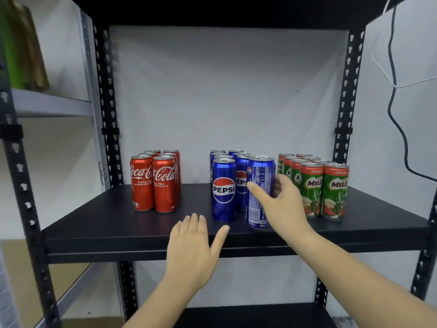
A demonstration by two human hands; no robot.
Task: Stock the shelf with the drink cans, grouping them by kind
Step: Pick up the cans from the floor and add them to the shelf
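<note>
Head view: right hand (282,204) grip wraps an upright Pepsi can (260,190), thumb across its label, fingers behind; it looks slightly tilted, hard to be sure. The can stands at the shelf (113,223) front, just beside the Pepsi group (224,185), left of the grip. Milo cans (316,185) crowd the right. Left hand (194,252), fingers spread flat, rests near the shelf edge. Coca-Cola cans (155,181) sit well apart.

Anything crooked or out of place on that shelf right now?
One thing: the front Pepsi can in the right hand shows its label panel, not the logo, unlike the Pepsi can beside it. The Coca-Cola and Milo groups look tidy.
</note>
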